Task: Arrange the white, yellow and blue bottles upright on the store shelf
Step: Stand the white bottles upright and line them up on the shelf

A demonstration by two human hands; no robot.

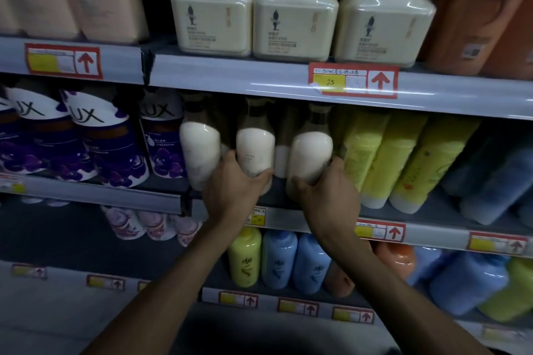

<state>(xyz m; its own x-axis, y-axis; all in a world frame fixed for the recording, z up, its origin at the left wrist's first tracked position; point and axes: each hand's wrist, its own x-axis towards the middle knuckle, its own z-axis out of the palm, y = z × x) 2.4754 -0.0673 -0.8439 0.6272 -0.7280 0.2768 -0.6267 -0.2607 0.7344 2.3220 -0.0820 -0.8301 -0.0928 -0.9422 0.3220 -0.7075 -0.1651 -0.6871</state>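
On the middle shelf the left hand grips one white bottle and the right hand grips the neighbouring bottle just right of it, both upright; yellow bottles and blue bottles further right probably remain.

The shelf carries white bottles, then yellow bottles, then blue bottles rightmost.

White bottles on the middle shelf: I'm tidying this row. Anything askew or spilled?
Nothing spilled or damaged. The left hand grips the middle white plastic bottle, the right hand the right-hand white plastic bottle; both look roughly upright.
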